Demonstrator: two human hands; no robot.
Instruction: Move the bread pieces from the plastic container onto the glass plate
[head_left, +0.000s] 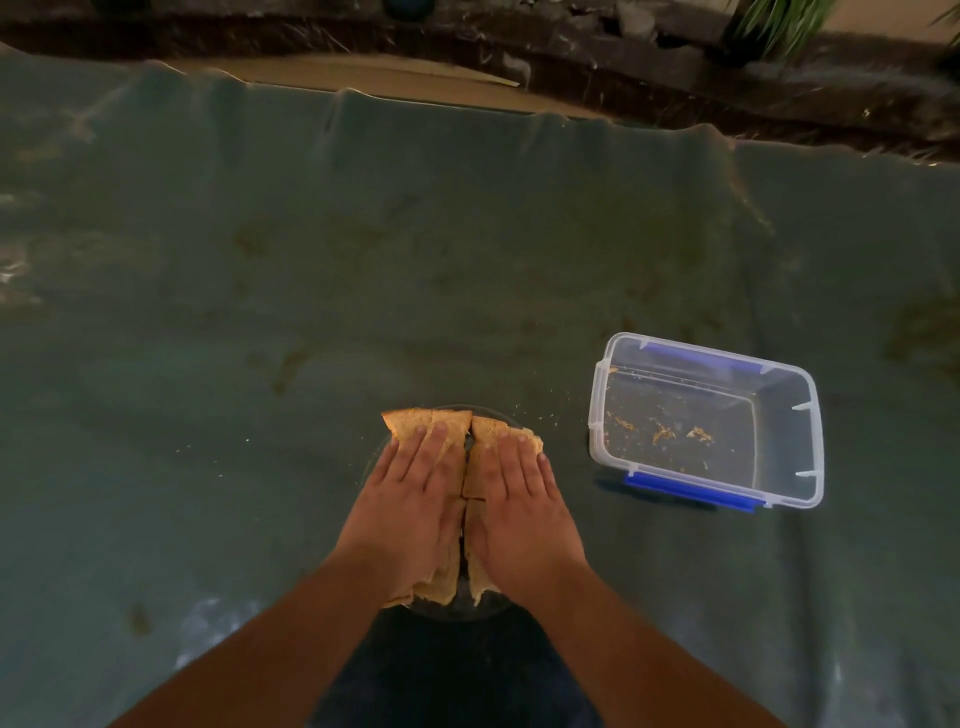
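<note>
Several brown bread pieces (415, 422) lie on the glass plate (447, 613), which shows only as a dark rim under them near the cloth's front edge. My left hand (410, 499) lies flat on the left pieces, fingers spread and pointing away from me. My right hand (519, 504) lies flat on the right pieces (488, 431) the same way. Neither hand grips anything. The clear plastic container (810, 457) with blue clips stands to the right of the plate and holds only crumbs (665, 431).
A dark green cloth (363, 260) covers the surface. Its far edge is wavy, with a tan board (363, 78) and dark stone behind it. A plant (779, 21) stands at the far right. Crumbs are scattered on the cloth near the plate.
</note>
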